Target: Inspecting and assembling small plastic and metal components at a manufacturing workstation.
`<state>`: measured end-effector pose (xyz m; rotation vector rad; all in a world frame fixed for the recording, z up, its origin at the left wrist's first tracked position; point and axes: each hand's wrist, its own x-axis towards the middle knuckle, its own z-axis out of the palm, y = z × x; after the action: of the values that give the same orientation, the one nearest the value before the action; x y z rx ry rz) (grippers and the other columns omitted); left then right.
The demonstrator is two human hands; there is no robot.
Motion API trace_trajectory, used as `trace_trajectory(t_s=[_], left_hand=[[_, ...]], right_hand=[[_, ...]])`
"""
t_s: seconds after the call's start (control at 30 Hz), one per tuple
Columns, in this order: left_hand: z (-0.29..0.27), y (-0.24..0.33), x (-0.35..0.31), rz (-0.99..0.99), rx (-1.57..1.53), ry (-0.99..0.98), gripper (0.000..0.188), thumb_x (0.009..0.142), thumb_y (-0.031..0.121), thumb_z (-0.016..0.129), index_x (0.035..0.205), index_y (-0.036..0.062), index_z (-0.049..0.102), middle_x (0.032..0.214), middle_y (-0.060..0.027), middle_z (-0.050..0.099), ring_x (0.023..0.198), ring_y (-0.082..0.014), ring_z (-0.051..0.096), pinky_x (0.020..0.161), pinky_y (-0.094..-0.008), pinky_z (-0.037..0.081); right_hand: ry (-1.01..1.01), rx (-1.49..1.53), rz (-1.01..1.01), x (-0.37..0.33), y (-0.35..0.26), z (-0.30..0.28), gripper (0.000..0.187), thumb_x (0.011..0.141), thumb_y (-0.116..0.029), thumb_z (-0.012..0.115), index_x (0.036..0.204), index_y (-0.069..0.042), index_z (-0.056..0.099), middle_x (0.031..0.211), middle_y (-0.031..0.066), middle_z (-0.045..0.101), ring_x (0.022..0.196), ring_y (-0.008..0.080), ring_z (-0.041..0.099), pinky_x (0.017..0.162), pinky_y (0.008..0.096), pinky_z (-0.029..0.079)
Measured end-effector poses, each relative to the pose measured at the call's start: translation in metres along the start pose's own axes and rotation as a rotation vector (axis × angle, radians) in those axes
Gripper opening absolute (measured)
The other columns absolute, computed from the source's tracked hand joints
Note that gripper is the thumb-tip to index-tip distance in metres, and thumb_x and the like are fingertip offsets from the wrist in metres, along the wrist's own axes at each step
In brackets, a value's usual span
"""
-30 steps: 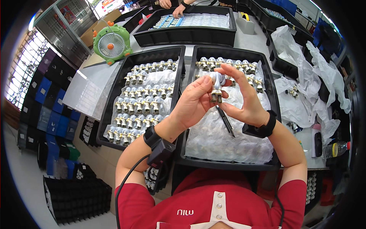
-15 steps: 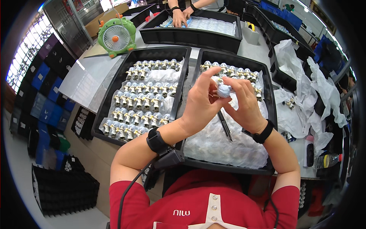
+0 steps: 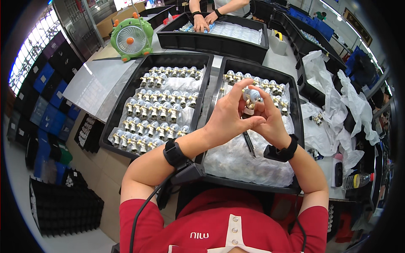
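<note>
Between both hands, above the right-hand black tray [image 3: 298, 126], I hold one small figurine [image 3: 253, 98] with pale blue hair and a light body. My left hand [image 3: 230, 110] pinches it from the left, and my right hand [image 3: 272, 121] closes on it from the right; fingers hide part of its lower body. Rows of similar figurines [image 3: 276, 87] fill the far end of this tray, with white wrapping sheet [image 3: 249, 162] over the near part. Dark tweezers [image 3: 249, 145] lie on the sheet below my hands. More figurines [image 3: 154, 110] stand in rows in the left black tray [image 3: 110, 130].
A green fan [image 3: 130, 40] stands at the back left. Beyond the trays, a co-worker's hands [image 3: 203, 22] work in another black tray [image 3: 211, 41]. At right lie crumpled white sheets [image 3: 316, 122], a loose figurine [image 3: 317, 118] and a bottle [image 3: 358, 180].
The figurine has been turned in my fingers: its round hair side showed before, and now it is upright with its front in view. My right hand has shifted slightly down.
</note>
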<state>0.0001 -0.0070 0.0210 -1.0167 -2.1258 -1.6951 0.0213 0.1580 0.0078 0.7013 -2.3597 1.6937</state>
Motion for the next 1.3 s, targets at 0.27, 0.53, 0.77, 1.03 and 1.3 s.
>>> trace_trajectory(t_s=[0.27, 0.53, 0.77, 1.03, 1.3], left_hand=[[-0.001, -0.009, -0.001, 0.089, 0.087, 0.102, 0.046, 0.071, 0.013, 0.076, 0.111, 0.0057, 0.054, 0.075, -0.0002, 0.049, 0.059, -0.0061, 0.043, 0.051, -0.0207, 0.039], [-0.041, -0.046, 0.032, -0.437, 0.024, -0.010, 0.045, 0.073, 0.017, 0.073, 0.108, 0.0020, 0.050, 0.082, -0.0066, 0.061, 0.068, -0.0097, 0.055, 0.060, -0.0252, 0.045], [-0.155, -0.131, 0.073, -0.408, 0.934, -0.188, 0.042, 0.063, 0.018, 0.072, 0.102, 0.0063, 0.063, 0.095, -0.0159, 0.064, 0.089, -0.0285, 0.063, 0.079, -0.0358, 0.049], [-0.175, -0.183, 0.065, -0.666, 1.202, -0.261, 0.030, 0.067, 0.010, 0.062, 0.096, 0.0080, 0.067, 0.098, -0.0174, 0.064, 0.097, -0.0318, 0.061, 0.084, -0.0389, 0.048], [-0.183, -0.199, 0.061, -0.659, 1.232, -0.298, 0.027, 0.076, 0.008, 0.058, 0.103, 0.0053, 0.064, 0.108, -0.0189, 0.060, 0.106, -0.0339, 0.057, 0.087, -0.0406, 0.048]], right_hand=[[-0.142, 0.225, 0.075, 0.004, 0.018, 0.003, 0.077, 0.080, -0.009, 0.069, 0.141, -0.007, 0.022, 0.096, 0.0069, 0.058, 0.086, 0.0096, 0.057, 0.072, 0.0235, 0.048], [-0.079, -0.072, 0.065, 0.008, 0.019, 0.001, 0.074, 0.079, 0.001, 0.063, 0.141, -0.009, 0.024, 0.088, 0.0081, 0.063, 0.079, 0.0131, 0.062, 0.078, 0.0264, 0.049], [-0.038, -0.100, 0.089, 0.016, 0.023, -0.009, 0.064, 0.081, 0.001, 0.059, 0.138, -0.007, 0.032, 0.086, 0.0065, 0.063, 0.076, 0.0109, 0.060, 0.076, 0.0251, 0.049], [0.014, -0.188, 0.128, 0.019, 0.039, -0.024, 0.059, 0.081, 0.000, 0.058, 0.135, -0.006, 0.036, 0.081, 0.0068, 0.064, 0.070, 0.0096, 0.059, 0.070, 0.0233, 0.048], [0.122, -0.252, 0.167, 0.027, 0.054, -0.029, 0.048, 0.082, -0.007, 0.059, 0.128, -0.006, 0.045, 0.078, 0.0068, 0.065, 0.069, 0.0100, 0.060, 0.066, 0.0233, 0.047]])
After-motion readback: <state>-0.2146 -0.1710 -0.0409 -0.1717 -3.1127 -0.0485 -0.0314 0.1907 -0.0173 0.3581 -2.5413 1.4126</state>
